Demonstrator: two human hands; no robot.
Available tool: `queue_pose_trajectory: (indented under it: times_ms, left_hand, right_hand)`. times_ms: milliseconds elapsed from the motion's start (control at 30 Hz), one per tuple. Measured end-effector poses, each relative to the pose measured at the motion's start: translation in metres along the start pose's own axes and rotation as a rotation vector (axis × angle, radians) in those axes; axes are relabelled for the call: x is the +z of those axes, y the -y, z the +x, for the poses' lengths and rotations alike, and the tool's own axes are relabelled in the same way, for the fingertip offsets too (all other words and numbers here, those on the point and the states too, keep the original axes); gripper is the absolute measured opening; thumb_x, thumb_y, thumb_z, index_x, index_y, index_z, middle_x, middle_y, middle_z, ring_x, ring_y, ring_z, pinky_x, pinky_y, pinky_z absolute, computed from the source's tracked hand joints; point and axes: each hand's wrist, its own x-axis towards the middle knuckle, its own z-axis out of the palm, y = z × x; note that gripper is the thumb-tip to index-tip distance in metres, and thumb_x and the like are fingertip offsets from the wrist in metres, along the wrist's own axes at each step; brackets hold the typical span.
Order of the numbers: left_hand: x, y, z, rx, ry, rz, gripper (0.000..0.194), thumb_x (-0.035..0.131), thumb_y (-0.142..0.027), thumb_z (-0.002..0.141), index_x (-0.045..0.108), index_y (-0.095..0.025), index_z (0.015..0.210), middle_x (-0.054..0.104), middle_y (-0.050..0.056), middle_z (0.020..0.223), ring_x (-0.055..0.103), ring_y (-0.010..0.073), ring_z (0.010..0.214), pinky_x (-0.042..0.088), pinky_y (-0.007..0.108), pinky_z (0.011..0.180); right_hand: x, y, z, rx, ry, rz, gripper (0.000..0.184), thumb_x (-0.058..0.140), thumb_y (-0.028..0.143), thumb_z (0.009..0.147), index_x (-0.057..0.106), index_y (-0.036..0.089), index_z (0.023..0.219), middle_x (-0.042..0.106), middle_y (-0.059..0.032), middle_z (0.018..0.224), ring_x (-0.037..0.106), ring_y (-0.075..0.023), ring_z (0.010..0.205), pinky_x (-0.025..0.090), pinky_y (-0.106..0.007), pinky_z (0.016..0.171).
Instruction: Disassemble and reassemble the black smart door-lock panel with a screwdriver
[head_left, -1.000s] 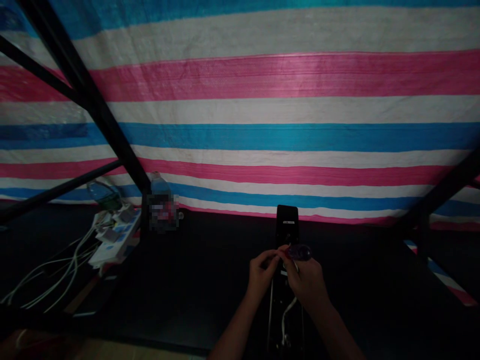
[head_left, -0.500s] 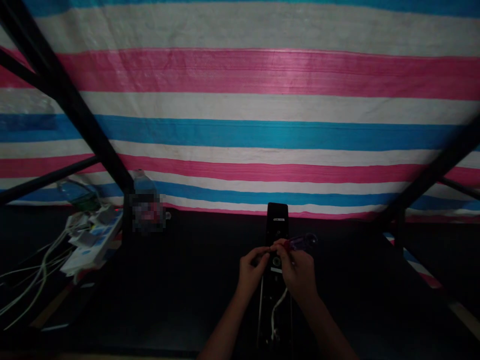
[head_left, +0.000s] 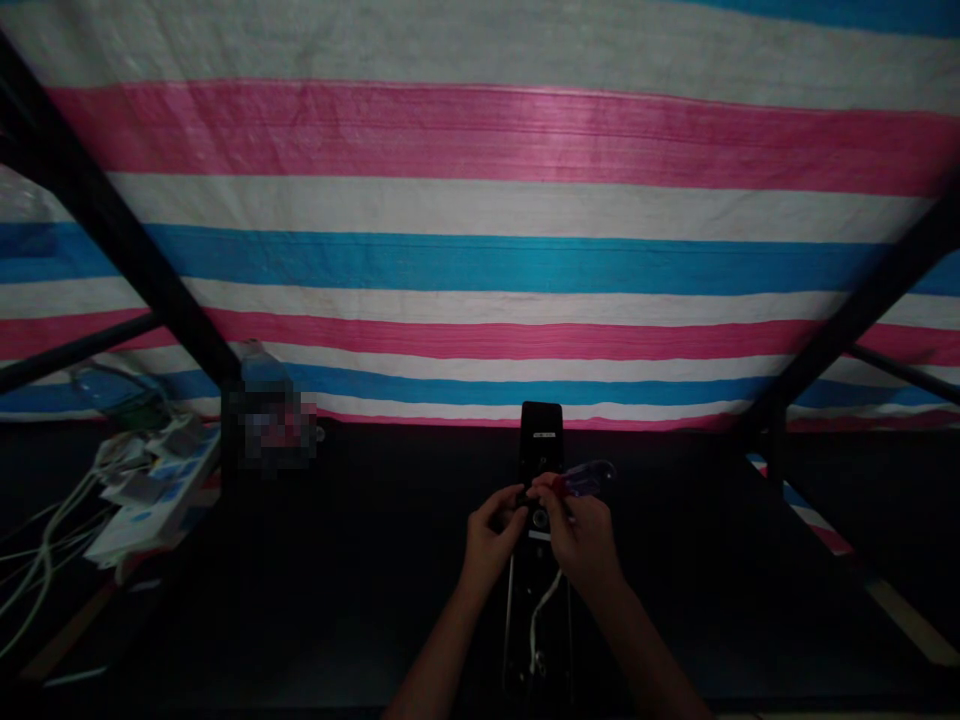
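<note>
A long black panel-like device (head_left: 541,420) with a round part and pale labels lies lengthwise on the dark table. Over its upper half, my right hand (head_left: 583,530) is closed around a screwdriver (head_left: 589,478) with a clear purplish handle and a red end. The handle points away to the right. My left hand (head_left: 491,535) sits at the device's left edge, thumb and fingers curled together near the right fingertips. Whatever is between the left fingers is too small and dark to make out. A whitish cable (head_left: 534,625) runs along the lower part of the device.
At the left stands a white power strip (head_left: 150,510) with plugs and tangled white cables (head_left: 56,540). A blurred-out bottle (head_left: 266,370) is by the left black metal post (head_left: 172,310). Another slanted post (head_left: 825,350) rises at right. Striped sheeting (head_left: 480,210) hangs behind the table.
The whole view has shifted slightly, so things appear a little further left. My left fingertips are slightly further from the right ones. The screwdriver stays in my right hand.
</note>
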Motion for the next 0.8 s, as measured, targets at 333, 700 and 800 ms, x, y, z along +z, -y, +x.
queue_pose_trajectory:
  times_ms: [333,700,800]
  left_hand:
    - [0.002,-0.010,-0.006,0.067,-0.008,0.034,0.027,0.066,-0.034,0.083,0.077,-0.014,0.096,0.074,0.004,0.077,0.063,0.0161,0.066,0.050,0.024,0.063]
    - [0.003,-0.013,-0.008,0.081,-0.027,0.050,0.027,0.067,-0.036,0.082,0.078,-0.016,0.096,0.075,0.004,0.077,0.065,0.0183,0.067,0.052,0.026,0.066]
    - [0.003,-0.013,-0.008,0.083,-0.028,0.044,0.027,0.066,-0.037,0.082,0.078,-0.014,0.093,0.075,0.004,0.077,0.065,0.0177,0.066,0.052,0.025,0.064]
  right_hand:
    - [-0.007,0.022,0.017,-0.087,0.191,0.110,0.024,0.049,0.016,0.094,0.072,0.021,0.097,0.072,-0.0082,0.097,0.070,-0.0192,0.087,0.058,-0.029,0.077]
    - [-0.002,0.013,0.010,-0.056,0.186,0.108,0.027,0.047,0.019,0.094,0.073,0.022,0.097,0.077,-0.0072,0.093,0.074,-0.0212,0.087,0.060,-0.031,0.078]
    - [-0.001,0.014,0.009,-0.078,0.192,0.103,0.027,0.046,0.019,0.094,0.073,0.022,0.096,0.077,-0.0076,0.093,0.075,-0.0213,0.086,0.060,-0.031,0.077]
